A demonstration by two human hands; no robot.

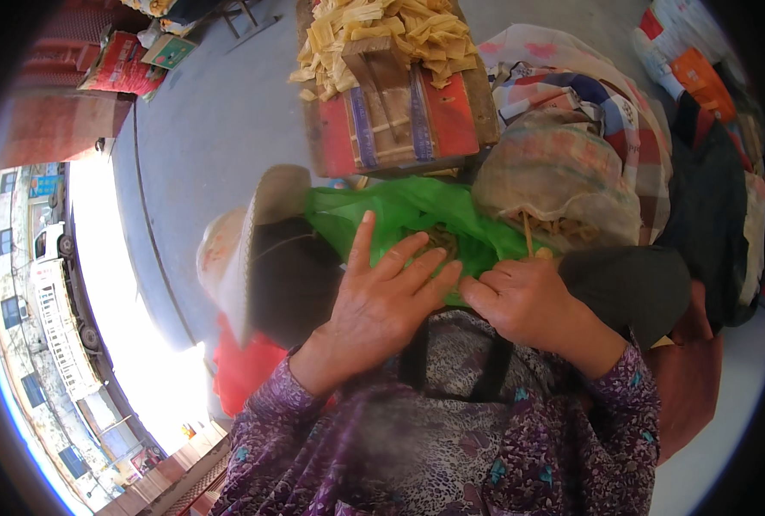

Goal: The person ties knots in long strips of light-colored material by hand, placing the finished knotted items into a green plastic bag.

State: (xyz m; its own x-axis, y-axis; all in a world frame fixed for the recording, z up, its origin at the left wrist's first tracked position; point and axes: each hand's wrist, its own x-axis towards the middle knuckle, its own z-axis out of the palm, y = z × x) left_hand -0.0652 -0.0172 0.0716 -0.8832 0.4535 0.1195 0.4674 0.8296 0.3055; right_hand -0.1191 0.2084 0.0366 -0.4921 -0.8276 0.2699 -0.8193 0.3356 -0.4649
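My left hand (389,290) is spread palm down over a green mesh bag (395,200) on my lap, its fingers apart. Close to its fingertips, a small heap of brownish strips (443,240) shows inside the bag. My right hand (524,300) is curled closed at the bag's near right edge. From behind its knuckles a thin tan strip (527,229) points away from me and seems to be in its grip. The fingers hide whatever else they hold. Beyond the right hand sits a cloudy plastic sack (550,174) with tan strips in its mouth.
Ahead, a wooden bench (485,122) bears a red board (450,122), a brown wooden block (382,71), purple ribbons (363,122) and piled yellowish folded strips (369,26). A pale-brimmed hat (247,258) is at left. Checked cloth (627,122) and dark cloth (711,213) lie right.
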